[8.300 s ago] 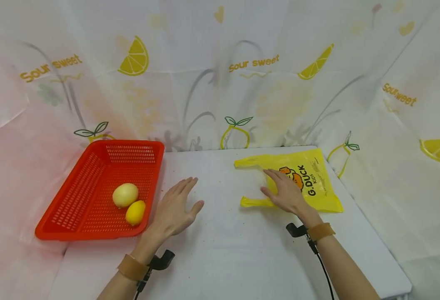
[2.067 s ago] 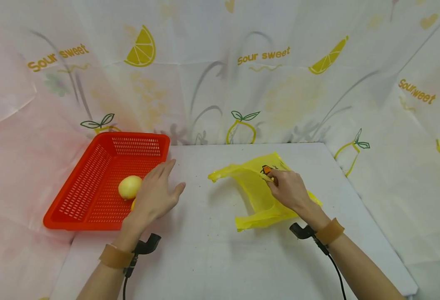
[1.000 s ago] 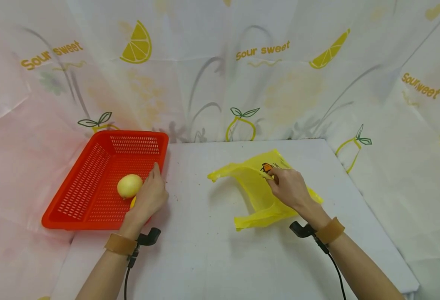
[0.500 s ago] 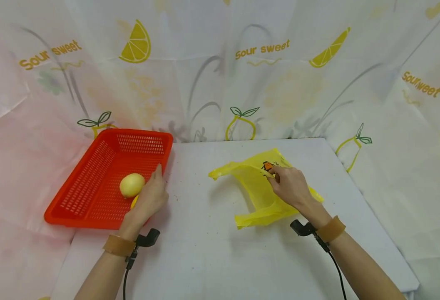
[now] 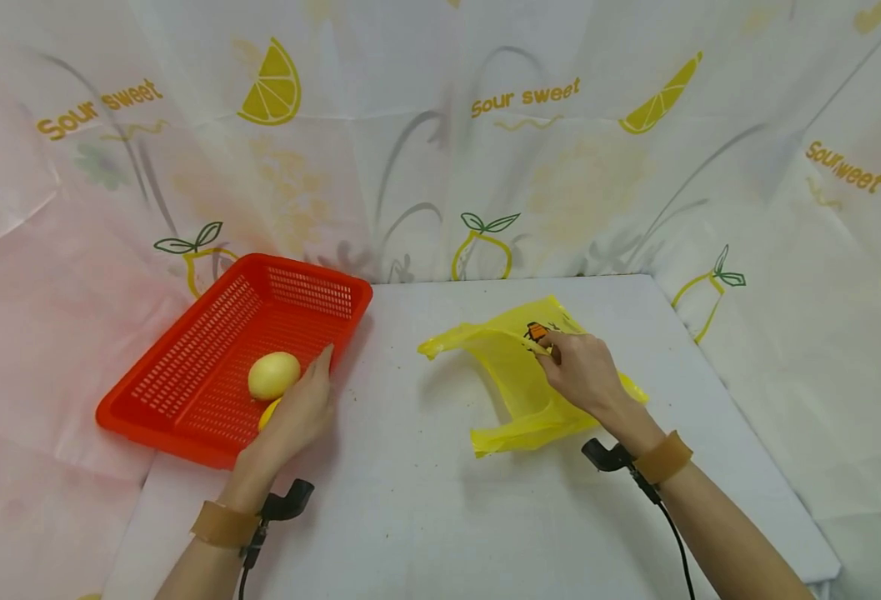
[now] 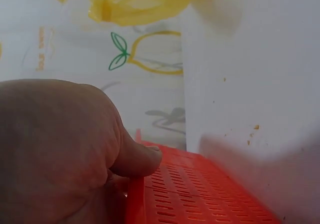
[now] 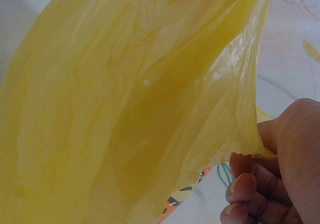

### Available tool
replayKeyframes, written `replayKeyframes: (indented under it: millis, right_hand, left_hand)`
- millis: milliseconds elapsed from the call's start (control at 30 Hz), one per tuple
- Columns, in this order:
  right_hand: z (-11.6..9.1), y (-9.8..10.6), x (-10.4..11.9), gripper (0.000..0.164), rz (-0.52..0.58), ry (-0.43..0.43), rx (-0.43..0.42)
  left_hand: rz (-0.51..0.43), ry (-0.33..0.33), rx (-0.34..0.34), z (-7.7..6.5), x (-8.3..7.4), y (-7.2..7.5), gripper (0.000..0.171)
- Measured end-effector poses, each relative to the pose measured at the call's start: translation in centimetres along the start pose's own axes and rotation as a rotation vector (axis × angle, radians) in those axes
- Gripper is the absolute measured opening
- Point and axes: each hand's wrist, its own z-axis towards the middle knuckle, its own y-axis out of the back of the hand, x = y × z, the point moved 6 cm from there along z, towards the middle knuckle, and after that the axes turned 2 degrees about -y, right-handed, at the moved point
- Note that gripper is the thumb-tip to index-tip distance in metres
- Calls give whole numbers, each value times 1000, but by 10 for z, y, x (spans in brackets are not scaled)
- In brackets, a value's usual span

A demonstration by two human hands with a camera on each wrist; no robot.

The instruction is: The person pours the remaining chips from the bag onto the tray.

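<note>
My left hand (image 5: 297, 415) grips the right-hand wall of a red plastic basket (image 5: 177, 333). In the left wrist view the thumb lies over the outside of the perforated basket wall (image 6: 190, 194). Inside the basket are a pale yellow round fruit (image 5: 273, 376) and, partly behind my hand, a brighter yellow lemon (image 5: 267, 414). My right hand (image 5: 583, 373) pinches the upper layer of a yellow plastic carrier bag (image 5: 518, 392) at its mouth. That layer is lifted, so the mouth gapes toward the left, as the raised yellow film (image 7: 140, 94) in the right wrist view shows.
Both the basket and the bag are on a white table (image 5: 425, 517) with small crumbs on it. Behind stands a white curtain (image 5: 410, 167) printed with lemons. Black cameras on bands sit at both wrists, their cables running down toward the near edge.
Over the last second my left hand, gripping the rim, has turned the basket and shifted it rightward, fruit included. Earlier, my right hand took hold of the flat bag and raised its upper layer.
</note>
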Motion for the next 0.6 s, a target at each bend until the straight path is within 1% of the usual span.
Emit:
replayKeyframes:
  millis: [133, 300, 533, 600]
  right_hand:
    - [0, 1, 1, 10, 3, 12, -9]
    - [2, 0, 2, 10, 9, 10, -7]
    - [3, 0, 5, 11, 15, 13, -11]
    - [3, 0, 5, 11, 11, 19, -14]
  left_hand:
    - [-4, 6, 17, -12, -2, -1, 69]
    - [-10, -5, 16, -28, -5, 1, 69]
    - [12, -47, 12, -46, -11, 3, 71]
    - [20, -58, 21, -50, -13, 2, 71]
